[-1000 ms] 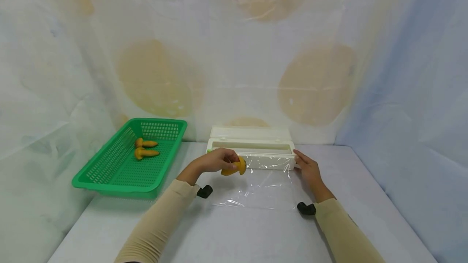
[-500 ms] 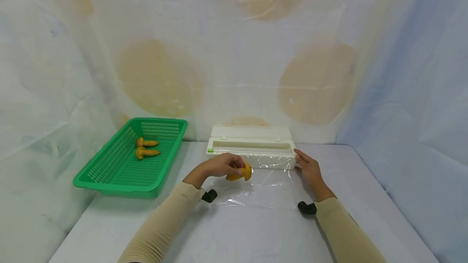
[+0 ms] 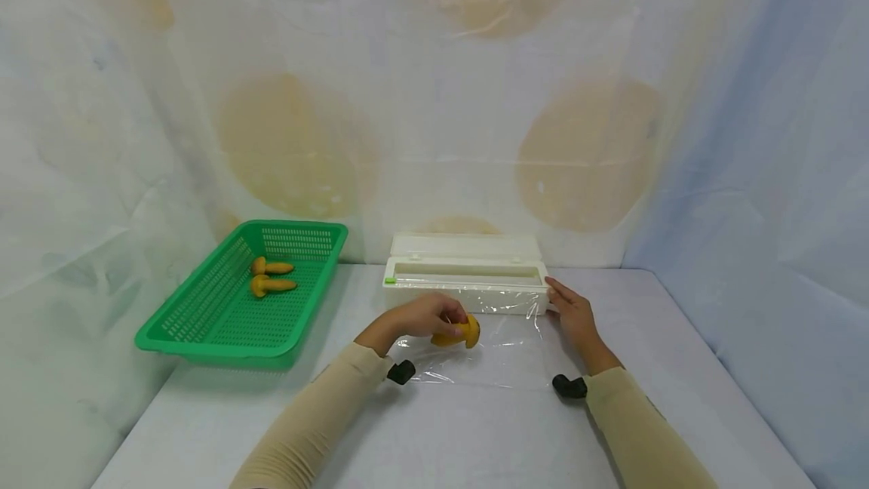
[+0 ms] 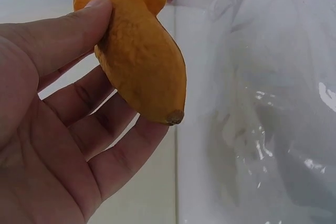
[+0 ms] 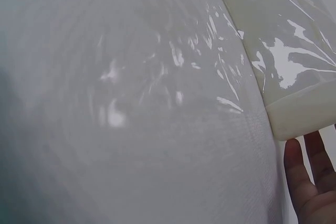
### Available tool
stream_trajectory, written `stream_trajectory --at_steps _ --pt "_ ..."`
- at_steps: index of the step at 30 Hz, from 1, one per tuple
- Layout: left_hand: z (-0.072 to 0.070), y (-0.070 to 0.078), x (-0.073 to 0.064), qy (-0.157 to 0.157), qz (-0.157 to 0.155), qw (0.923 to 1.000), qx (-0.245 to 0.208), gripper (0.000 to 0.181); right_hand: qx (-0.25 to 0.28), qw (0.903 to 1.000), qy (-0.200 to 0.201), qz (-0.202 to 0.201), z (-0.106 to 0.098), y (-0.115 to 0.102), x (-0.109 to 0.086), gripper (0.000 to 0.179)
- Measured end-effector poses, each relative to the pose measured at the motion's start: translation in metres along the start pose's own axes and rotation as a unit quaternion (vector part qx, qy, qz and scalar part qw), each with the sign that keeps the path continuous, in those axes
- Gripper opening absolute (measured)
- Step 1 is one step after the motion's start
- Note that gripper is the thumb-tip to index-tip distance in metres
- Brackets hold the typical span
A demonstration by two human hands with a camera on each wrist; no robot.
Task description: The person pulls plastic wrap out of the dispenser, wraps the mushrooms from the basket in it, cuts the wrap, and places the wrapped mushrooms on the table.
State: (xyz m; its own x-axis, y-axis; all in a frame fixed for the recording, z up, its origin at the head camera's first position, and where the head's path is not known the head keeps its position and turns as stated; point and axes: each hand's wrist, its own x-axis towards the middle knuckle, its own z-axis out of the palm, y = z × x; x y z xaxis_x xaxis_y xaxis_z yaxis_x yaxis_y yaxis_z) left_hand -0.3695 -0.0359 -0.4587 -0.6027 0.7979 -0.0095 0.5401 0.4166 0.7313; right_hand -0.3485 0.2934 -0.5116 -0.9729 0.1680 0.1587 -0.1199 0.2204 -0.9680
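Observation:
My left hand (image 3: 424, 315) pinches a yellow-orange mushroom (image 3: 471, 331) between thumb and fingers. In the left wrist view the thumb presses just below the cap of the mushroom (image 4: 144, 61), and its dark stem tip points away from the cap. The mushroom is held over clear plastic wrap (image 3: 512, 357), which lies drawn out across the table from a white wrap dispenser (image 3: 406, 296) with its lid raised. My right hand (image 3: 575, 321) touches the dispenser's right end with extended fingers. In the right wrist view those fingertips (image 5: 294, 153) meet the box's lower corner.
A green perforated basket (image 3: 308, 315) stands at the left with two more mushrooms (image 3: 277, 284) inside. A green slider (image 3: 390, 280) sits at the dispenser's left end. Plastic-sheeted walls (image 3: 434, 134) enclose the white table (image 3: 475, 436) at the back and sides.
My left hand has carried the mushroom to the right and nearer to me, from in front of the dispenser to over the wrap. The right hand has stayed at the dispenser's end.

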Motion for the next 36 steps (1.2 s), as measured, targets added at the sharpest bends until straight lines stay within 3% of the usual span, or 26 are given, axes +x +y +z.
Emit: stream_trajectory --at_steps 15,28,36 --pt "0.013 0.001 0.009 -0.023 0.013 0.9992 0.030 0.011 -0.005 1.0000 -0.002 0.005 0.002 0.000 0.001 0.045" --pt "0.022 -0.006 0.012 -0.026 -0.016 0.9993 0.020 0.012 -0.004 0.9999 -0.001 0.013 0.002 -0.002 0.000 0.045" --pt "0.023 -0.006 0.013 -0.031 -0.009 0.9993 0.017 0.013 -0.001 0.9999 -0.002 0.016 0.001 -0.001 0.000 0.045"
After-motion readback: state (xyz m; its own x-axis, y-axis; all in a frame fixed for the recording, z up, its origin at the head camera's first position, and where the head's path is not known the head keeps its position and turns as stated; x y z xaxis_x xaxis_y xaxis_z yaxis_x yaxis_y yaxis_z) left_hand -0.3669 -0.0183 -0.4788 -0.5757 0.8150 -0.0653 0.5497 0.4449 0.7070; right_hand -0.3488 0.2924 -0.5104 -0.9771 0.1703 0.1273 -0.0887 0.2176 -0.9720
